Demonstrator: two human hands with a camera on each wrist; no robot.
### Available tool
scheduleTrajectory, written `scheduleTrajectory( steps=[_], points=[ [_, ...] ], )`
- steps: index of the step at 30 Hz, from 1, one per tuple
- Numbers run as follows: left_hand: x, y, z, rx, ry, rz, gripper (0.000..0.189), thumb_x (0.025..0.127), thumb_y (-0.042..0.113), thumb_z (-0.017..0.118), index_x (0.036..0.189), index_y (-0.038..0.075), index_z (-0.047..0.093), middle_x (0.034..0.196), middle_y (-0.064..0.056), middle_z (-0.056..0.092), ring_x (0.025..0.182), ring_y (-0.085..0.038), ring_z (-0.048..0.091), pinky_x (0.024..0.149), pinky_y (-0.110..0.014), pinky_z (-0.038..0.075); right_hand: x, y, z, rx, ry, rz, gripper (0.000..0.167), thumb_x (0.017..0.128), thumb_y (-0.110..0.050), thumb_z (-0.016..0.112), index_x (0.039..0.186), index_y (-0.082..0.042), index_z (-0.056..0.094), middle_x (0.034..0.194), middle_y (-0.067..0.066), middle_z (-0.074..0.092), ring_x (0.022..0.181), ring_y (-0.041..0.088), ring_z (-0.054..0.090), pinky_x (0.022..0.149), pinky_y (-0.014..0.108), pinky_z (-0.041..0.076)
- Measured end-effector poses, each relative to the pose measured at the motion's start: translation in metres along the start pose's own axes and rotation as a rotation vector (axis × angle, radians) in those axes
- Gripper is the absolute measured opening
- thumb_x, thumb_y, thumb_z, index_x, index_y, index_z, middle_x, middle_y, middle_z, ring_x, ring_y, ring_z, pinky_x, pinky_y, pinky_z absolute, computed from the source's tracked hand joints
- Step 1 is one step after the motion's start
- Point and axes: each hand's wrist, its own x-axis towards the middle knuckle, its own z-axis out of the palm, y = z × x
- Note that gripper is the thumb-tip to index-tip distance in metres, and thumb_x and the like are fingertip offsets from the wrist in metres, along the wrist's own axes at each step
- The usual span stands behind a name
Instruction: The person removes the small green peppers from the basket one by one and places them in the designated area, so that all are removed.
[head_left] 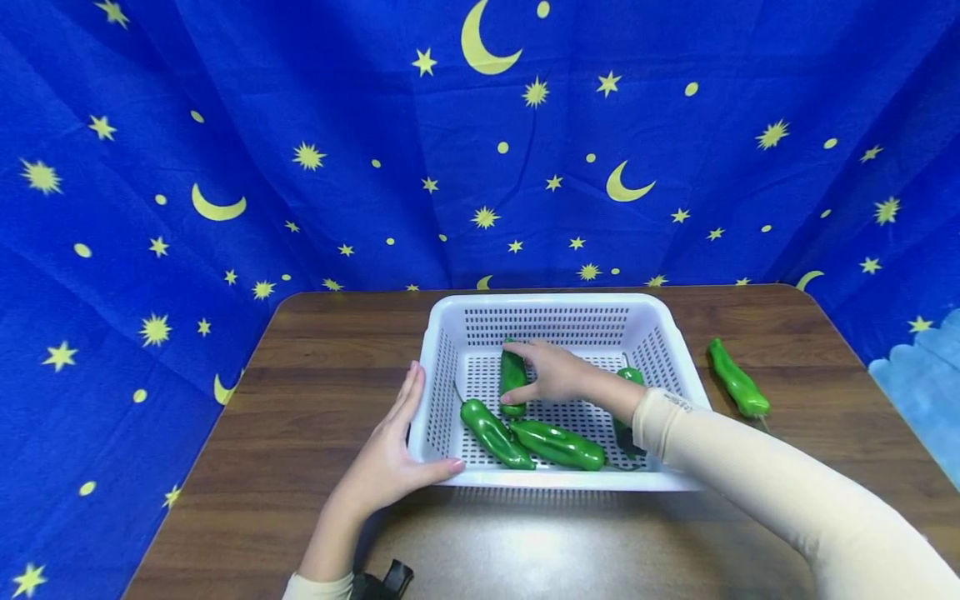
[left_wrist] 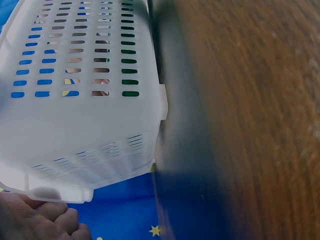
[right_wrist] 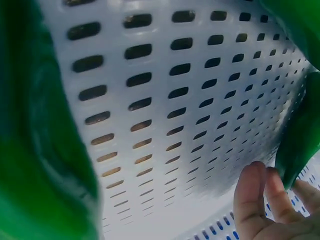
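A white perforated plastic basket stands on the table. My left hand lies at its near left corner, fairly straight fingers along the outer side and thumb over the front rim. Inside the basket, my right hand has thumb and fingers bent over an upright-lying green pepper. In the right wrist view the fingertips are close against that pepper. Two green peppers, one slanting and one longer, lie along the front. Green pepper parts also show beside my right forearm, which partly hides them.
One more green pepper lies on the wooden table to the right of the basket. Blue cloth with yellow moons and stars hangs behind and at the sides. A black strap end is by my left wrist.
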Motion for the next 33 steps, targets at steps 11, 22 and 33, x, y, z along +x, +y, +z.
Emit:
scheduleTrajectory(
  steps=[11, 22, 33],
  points=[
    [0.0, 0.0, 0.0, 0.0, -0.006, -0.008, 0.123, 0.07, 0.047, 0.087, 0.161, 0.019, 0.009, 0.168, 0.003, -0.001, 0.155, -0.029, 0.009, 0.119, -0.058, 0.02, 0.006, -0.001, 0.0, 0.105, -0.084, -0.055, 0.095, 0.084, -0.038, 0.078, 0.158, -0.015, 0.025, 0.129, 0.009, 0.06, 0.105, 0.019, 0.059, 0.1, 0.043, 0.049],
    [0.0, 0.0, 0.0, 0.01, -0.001, -0.004, 0.124, 0.07, 0.048, 0.087, 0.161, 0.019, 0.008, 0.168, 0.004, -0.002, 0.155, -0.03, 0.01, 0.118, -0.058, 0.022, 0.015, -0.005, 0.005, 0.172, -0.112, -0.105, 0.097, 0.083, -0.027, 0.079, 0.159, -0.009, 0.021, 0.149, 0.014, 0.047, 0.123, 0.024, 0.054, 0.114, 0.045, 0.041],
    [0.0, -0.002, 0.001, -0.01, -0.018, -0.034, 0.122, 0.072, 0.049, 0.086, 0.161, 0.023, 0.007, 0.168, 0.006, -0.002, 0.155, -0.031, 0.011, 0.117, -0.057, 0.024, 0.016, -0.003, 0.001, 0.148, -0.089, -0.099, 0.099, 0.078, -0.02, 0.079, 0.158, -0.011, 0.023, 0.141, 0.014, 0.05, 0.107, 0.019, 0.053, 0.103, 0.041, 0.046]
  ],
)
